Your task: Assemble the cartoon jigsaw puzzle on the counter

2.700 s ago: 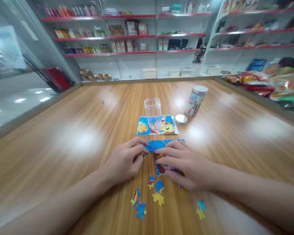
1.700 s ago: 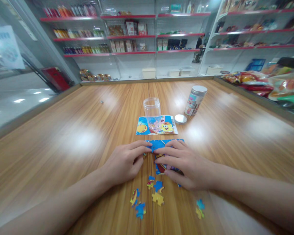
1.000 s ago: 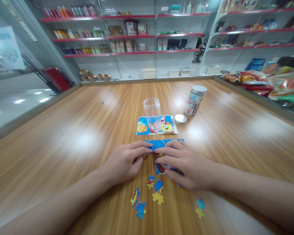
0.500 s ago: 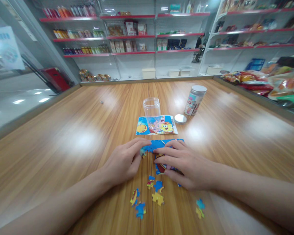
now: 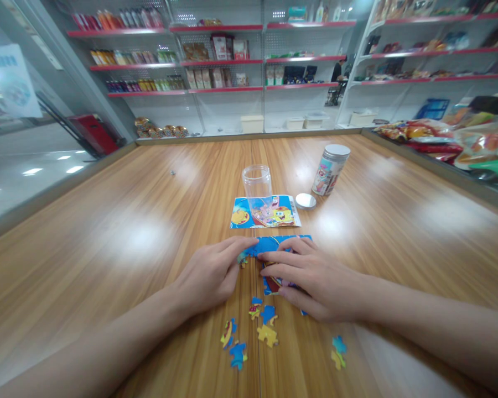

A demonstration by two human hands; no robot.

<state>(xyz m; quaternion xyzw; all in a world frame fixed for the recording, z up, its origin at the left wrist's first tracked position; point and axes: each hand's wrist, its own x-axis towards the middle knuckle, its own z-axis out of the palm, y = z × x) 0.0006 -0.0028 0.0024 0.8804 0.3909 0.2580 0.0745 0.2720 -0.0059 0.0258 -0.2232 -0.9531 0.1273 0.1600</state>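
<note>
A partly joined jigsaw puzzle point(image 5: 269, 243), mostly blue with a red and pink area, lies on the wooden table. My right hand point(image 5: 311, 273) rests over it with the fingers spread, hiding much of its right side. At its upper left edge, the stretched fingers of my left hand point(image 5: 213, 271) touch the blue pieces, thumb apart below. A greenish puzzle piece point(image 5: 243, 261) shows beside that thumb. Nearer to me lie several loose pieces, among them a yellow piece point(image 5: 268, 335), a blue piece point(image 5: 238, 355) and a blue-and-yellow pair point(image 5: 339, 352).
Behind the puzzle lies a printed picture sheet point(image 5: 284, 215), with a clear open jar point(image 5: 257, 185) standing on it. A silver lid point(image 5: 306, 200) and a closed printed canister point(image 5: 331, 169) are to the right. Bagged snacks point(image 5: 423, 138) sit beyond the table's right edge.
My left fingertips have shifted very slightly right along the puzzle's upper edge. My right hand stays almost in place; the loose pieces have not moved.
</note>
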